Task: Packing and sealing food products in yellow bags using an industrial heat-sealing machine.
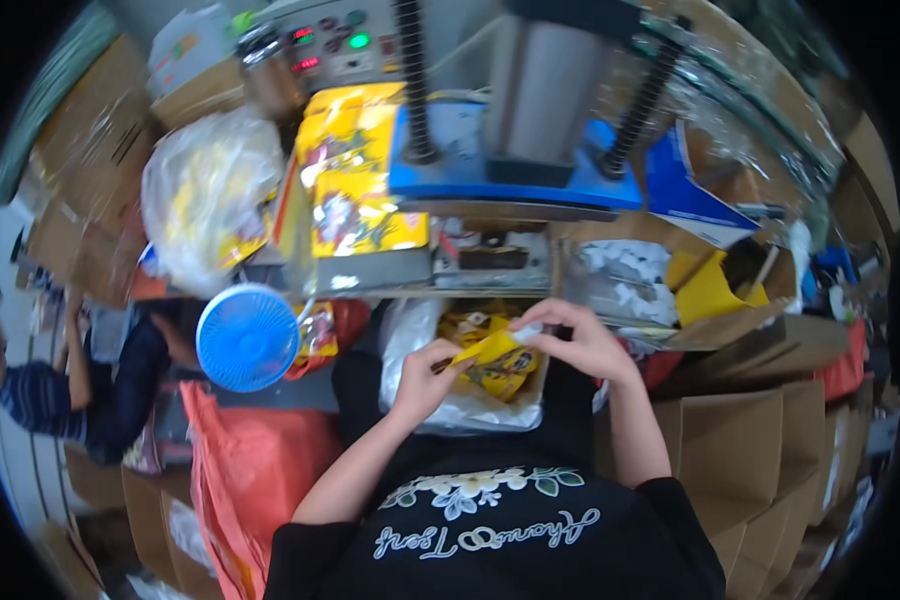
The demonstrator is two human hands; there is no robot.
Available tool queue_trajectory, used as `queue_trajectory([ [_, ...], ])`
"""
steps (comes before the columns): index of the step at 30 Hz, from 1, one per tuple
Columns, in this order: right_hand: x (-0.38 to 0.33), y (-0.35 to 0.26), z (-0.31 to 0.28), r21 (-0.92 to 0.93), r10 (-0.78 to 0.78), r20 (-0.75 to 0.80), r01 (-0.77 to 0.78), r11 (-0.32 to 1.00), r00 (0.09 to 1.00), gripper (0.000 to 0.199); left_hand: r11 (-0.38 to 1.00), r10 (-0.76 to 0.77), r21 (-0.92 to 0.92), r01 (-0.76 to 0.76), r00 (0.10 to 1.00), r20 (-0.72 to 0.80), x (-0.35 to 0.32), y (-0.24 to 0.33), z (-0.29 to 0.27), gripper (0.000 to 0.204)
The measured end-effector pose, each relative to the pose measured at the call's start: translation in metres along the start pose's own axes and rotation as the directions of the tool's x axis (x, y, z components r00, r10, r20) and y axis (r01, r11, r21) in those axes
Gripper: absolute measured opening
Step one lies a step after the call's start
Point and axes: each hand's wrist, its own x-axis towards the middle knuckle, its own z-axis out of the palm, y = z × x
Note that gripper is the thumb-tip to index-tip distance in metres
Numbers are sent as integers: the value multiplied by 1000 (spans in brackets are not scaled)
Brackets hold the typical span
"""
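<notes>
In my lap sits a box lined with clear plastic (470, 418), with printed yellow packets (510, 380) inside. My left hand (428, 378) pinches the near-left end of a yellow packet (485, 350) held over the box. At that packet's right end, my right hand (578, 342) has thumb and fingers closed on a small white piece (528, 332). Whether the white piece is loose or part of the packet I cannot tell. Beyond my hands stands a press with a blue plate (510, 190) above a metal die (495, 258).
Flat yellow pouches (355, 190) lie left of the press, beside a filled clear plastic bag (210, 190). A blue fan (248, 337) stands near my left arm, above a red sack (260, 470). White scraps (630, 280) lie at right. Another person (70, 390) sits far left.
</notes>
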Motion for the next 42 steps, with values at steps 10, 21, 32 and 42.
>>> queue_trajectory([
  [10,-9,36,5,264,-72,-232,134,955,970,40,955,-229,-160,248,965,128,27,15,29,22],
  [21,-71,51,-61,-592,-122,-756,-594,545,643,36,697,-431,-616,367,901,49,81,28,33,23],
  [32,-3,91,-34,-733,-343,-639,-409,544,688,20,763,363,633,-130,897,-253,124,-48,-86,56],
  [42,-35,61,-52,-309,-118,-731,-172,935,672,22,573,553,805,-152,797,-244,48,-44,-106,22],
])
